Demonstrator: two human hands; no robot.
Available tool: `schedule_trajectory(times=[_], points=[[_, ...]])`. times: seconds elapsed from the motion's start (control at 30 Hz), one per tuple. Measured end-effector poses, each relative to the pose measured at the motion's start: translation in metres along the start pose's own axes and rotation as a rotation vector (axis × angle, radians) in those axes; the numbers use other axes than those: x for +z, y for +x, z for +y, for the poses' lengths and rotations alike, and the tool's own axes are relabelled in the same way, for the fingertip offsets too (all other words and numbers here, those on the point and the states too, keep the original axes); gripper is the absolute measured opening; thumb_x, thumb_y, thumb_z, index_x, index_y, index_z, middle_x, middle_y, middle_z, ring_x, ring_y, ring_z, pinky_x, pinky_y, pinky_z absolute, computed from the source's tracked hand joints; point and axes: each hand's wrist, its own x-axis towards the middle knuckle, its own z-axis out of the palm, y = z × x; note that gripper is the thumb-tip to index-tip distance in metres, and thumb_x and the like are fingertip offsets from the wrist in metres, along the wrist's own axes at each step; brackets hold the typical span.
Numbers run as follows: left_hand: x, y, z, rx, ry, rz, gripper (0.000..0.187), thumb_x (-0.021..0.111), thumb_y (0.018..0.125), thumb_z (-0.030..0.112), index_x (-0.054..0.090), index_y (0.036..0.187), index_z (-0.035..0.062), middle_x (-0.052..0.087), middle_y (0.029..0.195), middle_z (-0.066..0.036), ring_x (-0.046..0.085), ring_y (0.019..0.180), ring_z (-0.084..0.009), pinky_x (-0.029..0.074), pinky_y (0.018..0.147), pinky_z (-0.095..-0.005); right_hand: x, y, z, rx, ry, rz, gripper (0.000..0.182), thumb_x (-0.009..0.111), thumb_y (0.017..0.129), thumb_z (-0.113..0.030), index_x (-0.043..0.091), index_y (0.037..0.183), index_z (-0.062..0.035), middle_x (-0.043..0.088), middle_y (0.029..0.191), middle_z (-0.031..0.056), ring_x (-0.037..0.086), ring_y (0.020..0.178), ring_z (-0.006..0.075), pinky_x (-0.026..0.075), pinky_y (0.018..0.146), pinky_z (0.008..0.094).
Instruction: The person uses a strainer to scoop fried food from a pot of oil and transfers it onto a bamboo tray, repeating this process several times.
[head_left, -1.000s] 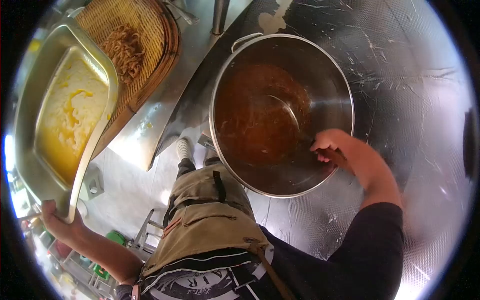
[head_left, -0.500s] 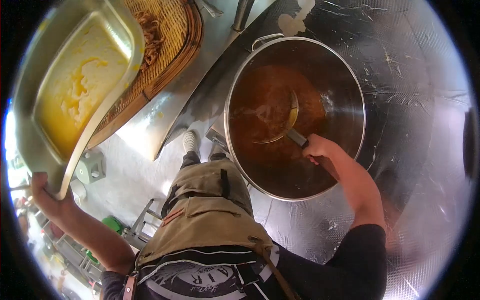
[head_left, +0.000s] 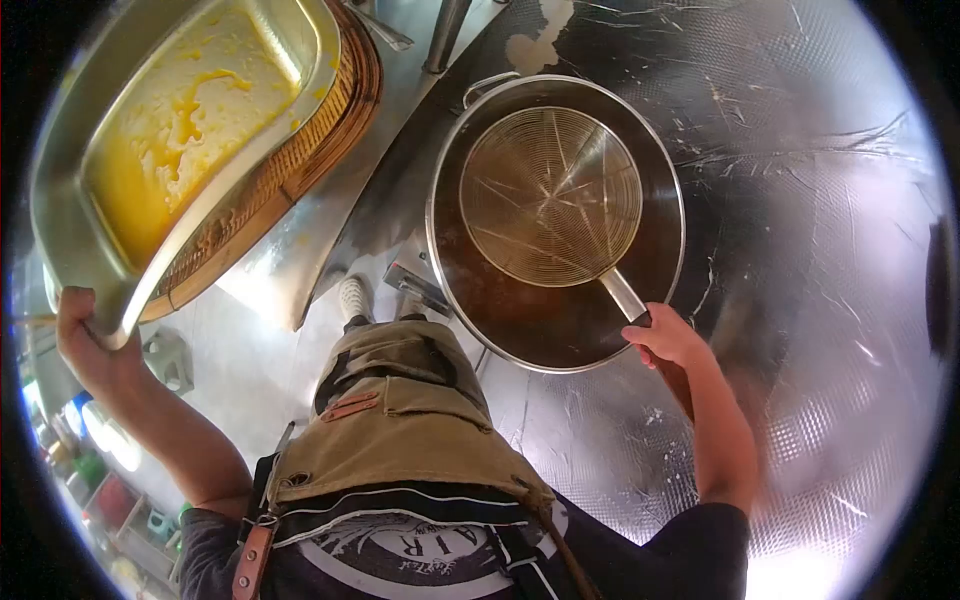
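Note:
My right hand (head_left: pixel 668 335) is closed around the handle of a round wire skimmer (head_left: pixel 550 195). The skimmer's mesh faces up over the far part of a big steel pot (head_left: pixel 684 225), and nothing shows lying in it. Reddish-brown liquid (head_left: pixel 530 310) is partly visible in the pot beneath. At the left, my left hand (head_left: pixel 88 335) grips the near corner of a deep steel pan (head_left: pixel 62 205). The pan is tilted, and a yellow liquid (head_left: pixel 150 215) coats its bottom. My left fingers wrap under the rim and are partly hidden.
A round woven bamboo tray (head_left: pixel 345 110) lies beyond and partly under the pan. Foil-like sheeting (head_left: pixel 790 250) covers the surface around the pot. A metal utensil (head_left: pixel 385 30) lies at the top. Below are the floor and a pale stool (head_left: pixel 168 362).
The skimmer has come up out of the liquid and turned flat, its mesh now fully showing. The steel pan has shifted right, covering more of the bamboo tray and the shredded food on it.

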Motion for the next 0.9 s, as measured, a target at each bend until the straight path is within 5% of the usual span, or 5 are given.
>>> schedule_trajectory(times=[0.13, 0.27, 0.43, 0.8, 0.9], points=[[0.008, -0.003, -0.005, 0.107, 0.223, -0.010, 0.027, 0.054, 0.071, 0.003, 0.059, 0.097, -0.0036, 0.060, 0.093, -0.010, 0.061, 0.084, -0.0212, 0.051, 0.077, -0.0312, -0.001, 0.005, 0.033, -0.283, -0.636, 0.459, 0.026, 0.060, 0.080, -0.006, 0.049, 0.102, 0.0008, 0.061, 0.081, 0.0256, 0.061, 0.077, 0.0469, 0.050, 0.062, 0.0479], [0.002, 0.001, -0.012, 0.166, 0.320, -0.035, 0.026, 0.053, 0.072, 0.004, 0.059, 0.096, -0.0021, 0.060, 0.093, -0.010, 0.061, 0.084, -0.0203, 0.051, 0.075, -0.0311, 0.008, 0.012, 0.002, -0.376, -0.933, 0.740, 0.037, 0.056, 0.083, -0.004, 0.044, 0.118, -0.0013, 0.055, 0.101, 0.0241, 0.063, 0.079, 0.0427, 0.054, 0.067, 0.0482], [0.007, -0.009, 0.000, 0.079, 0.311, 0.062, 0.028, 0.053, 0.072, 0.006, 0.059, 0.099, -0.0020, 0.060, 0.094, -0.011, 0.062, 0.086, -0.0223, 0.052, 0.076, -0.0336, 0.007, 0.075, -0.054, -0.514, -1.238, 0.863, 0.032, 0.054, 0.086, -0.009, 0.048, 0.117, -0.0019, 0.055, 0.097, 0.0165, 0.065, 0.081, 0.0310, 0.057, 0.064, 0.0402], [-0.084, -0.016, -0.018, 0.213, 0.530, 0.139, 0.018, 0.061, 0.075, 0.004, 0.061, 0.091, -0.0042, 0.060, 0.086, -0.007, 0.059, 0.077, -0.0183, 0.047, 0.068, -0.0287, -0.033, 0.225, -0.110, -0.297, -1.302, 0.557, 0.031, 0.054, 0.090, -0.011, 0.052, 0.119, 0.0011, 0.060, 0.107, 0.0213, 0.065, 0.093, 0.0364, 0.057, 0.074, 0.0425], [-0.057, -0.034, -0.017, 0.067, 0.258, 0.260, 0.004, 0.057, 0.077, 0.000, 0.059, 0.076, -0.0033, 0.056, 0.077, -0.004, 0.056, 0.071, -0.0147, 0.045, 0.062, -0.0245, -0.062, 0.222, -0.099, -0.264, -1.366, 0.425, 0.028, 0.055, 0.087, -0.006, 0.058, 0.114, 0.0005, 0.064, 0.107, 0.0227, 0.066, 0.093, 0.0348, 0.057, 0.076, 0.0429]])
